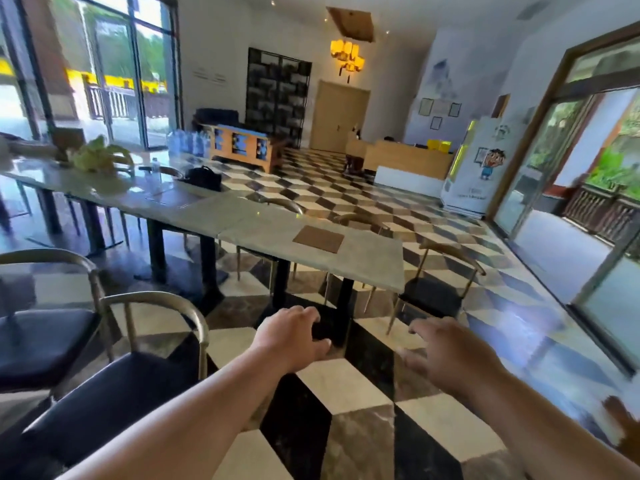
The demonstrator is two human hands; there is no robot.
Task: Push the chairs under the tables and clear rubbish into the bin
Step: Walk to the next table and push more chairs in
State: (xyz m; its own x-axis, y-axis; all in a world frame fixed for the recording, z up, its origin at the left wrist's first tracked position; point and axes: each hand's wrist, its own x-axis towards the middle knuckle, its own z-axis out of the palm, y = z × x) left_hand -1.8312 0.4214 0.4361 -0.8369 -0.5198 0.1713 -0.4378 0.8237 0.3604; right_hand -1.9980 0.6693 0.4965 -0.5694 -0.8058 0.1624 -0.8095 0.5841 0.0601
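Chairs: two black-seated, metal-backed, near chair (114,386) and second chair (38,327), standing clear of the long surface (242,223) at left; one chair (436,292) at its far end. Hands: left hand (294,337) and right hand (450,355), both empty, fingers spread, above checkered floor (349,389).

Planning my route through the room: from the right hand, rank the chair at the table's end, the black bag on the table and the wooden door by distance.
From the right hand:
1. Chair, just ahead at the table's near end.
2. Black bag, left, mid-table.
3. Wooden door, far wall.
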